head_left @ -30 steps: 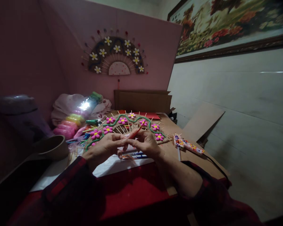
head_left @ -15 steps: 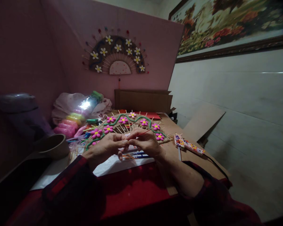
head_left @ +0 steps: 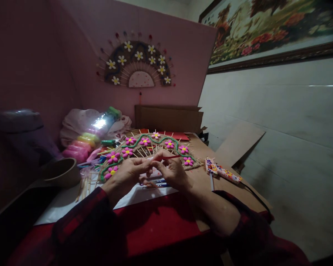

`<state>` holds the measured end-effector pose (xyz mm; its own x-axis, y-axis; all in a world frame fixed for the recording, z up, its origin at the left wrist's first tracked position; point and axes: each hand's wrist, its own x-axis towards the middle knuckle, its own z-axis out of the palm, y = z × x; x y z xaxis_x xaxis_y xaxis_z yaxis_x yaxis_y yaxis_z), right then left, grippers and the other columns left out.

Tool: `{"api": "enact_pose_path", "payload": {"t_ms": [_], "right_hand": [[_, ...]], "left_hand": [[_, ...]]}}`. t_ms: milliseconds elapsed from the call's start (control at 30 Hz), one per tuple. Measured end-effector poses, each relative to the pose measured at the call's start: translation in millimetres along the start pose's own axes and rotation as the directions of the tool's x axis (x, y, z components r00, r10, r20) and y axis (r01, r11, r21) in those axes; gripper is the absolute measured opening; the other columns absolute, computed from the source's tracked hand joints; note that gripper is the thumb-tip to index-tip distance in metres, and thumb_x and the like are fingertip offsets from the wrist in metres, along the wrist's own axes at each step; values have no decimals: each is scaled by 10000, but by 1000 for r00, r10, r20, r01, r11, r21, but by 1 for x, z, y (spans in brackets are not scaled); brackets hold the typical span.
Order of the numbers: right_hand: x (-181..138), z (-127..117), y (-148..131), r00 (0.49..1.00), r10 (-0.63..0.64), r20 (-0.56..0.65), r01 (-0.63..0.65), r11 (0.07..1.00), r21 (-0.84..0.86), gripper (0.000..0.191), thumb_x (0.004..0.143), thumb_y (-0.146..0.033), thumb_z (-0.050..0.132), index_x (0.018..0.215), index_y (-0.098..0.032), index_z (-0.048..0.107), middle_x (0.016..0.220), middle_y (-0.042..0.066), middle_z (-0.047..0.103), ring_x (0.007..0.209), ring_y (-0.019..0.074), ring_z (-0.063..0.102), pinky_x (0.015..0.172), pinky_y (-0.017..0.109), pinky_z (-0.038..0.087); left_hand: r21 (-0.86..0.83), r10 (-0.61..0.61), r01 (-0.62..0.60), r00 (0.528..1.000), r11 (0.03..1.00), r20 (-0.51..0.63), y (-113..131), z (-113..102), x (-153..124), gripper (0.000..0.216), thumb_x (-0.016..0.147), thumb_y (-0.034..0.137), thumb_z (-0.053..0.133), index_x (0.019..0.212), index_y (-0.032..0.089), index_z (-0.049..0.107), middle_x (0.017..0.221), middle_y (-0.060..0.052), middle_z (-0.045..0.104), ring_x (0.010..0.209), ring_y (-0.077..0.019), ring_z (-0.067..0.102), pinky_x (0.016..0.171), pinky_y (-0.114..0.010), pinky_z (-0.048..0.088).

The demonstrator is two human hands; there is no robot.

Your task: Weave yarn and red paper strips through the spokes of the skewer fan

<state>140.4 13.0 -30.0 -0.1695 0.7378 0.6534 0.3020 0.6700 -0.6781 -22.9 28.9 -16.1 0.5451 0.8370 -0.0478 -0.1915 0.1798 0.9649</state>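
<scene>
In front of me my left hand (head_left: 129, 171) and my right hand (head_left: 172, 173) meet, their thumbs and fingertips pinched together. A thin red strip (head_left: 172, 157) sticks out to the right from the fingers of my right hand. Whatever lies between my left fingertips is too small or hidden to make out. Just behind both hands lies a half-round fan (head_left: 157, 142) of brown cord and sticks, with pink flowers (head_left: 112, 157) and a wavy green line. My hands cover part of its lower middle. Blue-handled tools (head_left: 162, 183) lie on white paper (head_left: 138, 195) beneath them.
A flower-patterned glue gun (head_left: 222, 171) with a black cord lies at the right. To the left stand a round pot (head_left: 62, 171), loose sticks (head_left: 86, 186) and bagged coloured clay (head_left: 84, 144). A finished-looking fan (head_left: 138, 48) hangs on the pink board behind.
The red strip has tilted from slanting upward to nearly level. My fingers have shifted slightly, and the lower left pink flower shows more fully.
</scene>
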Motion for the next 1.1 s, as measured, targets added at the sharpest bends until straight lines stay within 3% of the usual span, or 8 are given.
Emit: {"api": "enact_pose_path", "payload": {"t_ms": [100, 300, 533, 700, 867, 1100], "right_hand": [[-1, 1, 0, 997, -53, -51, 49, 996, -71, 104, 848, -270, 585, 789, -184, 587, 774, 29, 599, 725, 147, 574, 608, 258, 448], [-2, 3, 2, 992, -92, -84, 87, 995, -56, 95, 857, -251, 567, 791, -188, 592, 783, 37, 596, 743, 159, 573, 665, 294, 462], [-3, 4, 6, 997, 71, -22, -66, 984, 164, 124, 849, -315, 591, 826, -193, 587, 732, 31, 626, 694, 158, 611, 623, 291, 480], [0, 4, 3, 993, 117, -16, -107, 950, 293, 153, 800, -322, 655, 787, -180, 598, 654, 2, 614, 546, 111, 557, 494, 233, 426], [0, 0, -2, 998, 65, 0, -64, 985, 159, 167, 817, -335, 631, 804, -172, 603, 738, 33, 619, 654, 135, 577, 509, 230, 417], [-2, -1, -6, 988, -151, -31, 146, 980, -132, 68, 856, -229, 556, 831, -174, 589, 777, 40, 597, 698, 141, 541, 624, 275, 442]], "left_hand": [[-56, 2, 0, 1000, 998, 23, 2, 1, -1, 238, 668, 318, 759, 694, 97, 675, 617, -27, 558, 517, -85, 503, 436, -178, 422], [-117, -28, 33, 999, 993, 45, 4, 4, -3, 176, 657, 233, 765, 723, 91, 685, 642, -30, 565, 538, -86, 510, 444, -178, 442], [74, 66, -65, 998, 995, -6, 3, 4, -1, 252, 704, 354, 716, 721, 110, 657, 641, -16, 542, 508, -90, 492, 424, -198, 406], [138, 59, -65, 997, 988, 49, 7, 1, 0, 275, 704, 367, 707, 663, 104, 638, 630, -17, 544, 500, -89, 488, 431, -205, 414], [106, 11, -18, 998, 994, 64, 7, -2, 0, 270, 699, 371, 708, 653, 112, 646, 608, -11, 538, 495, -94, 492, 426, -209, 412], [23, 34, -35, 999, 999, 24, 2, -4, 3, 269, 689, 365, 728, 708, 105, 660, 635, -19, 534, 553, -101, 485, 444, -202, 407]]}}
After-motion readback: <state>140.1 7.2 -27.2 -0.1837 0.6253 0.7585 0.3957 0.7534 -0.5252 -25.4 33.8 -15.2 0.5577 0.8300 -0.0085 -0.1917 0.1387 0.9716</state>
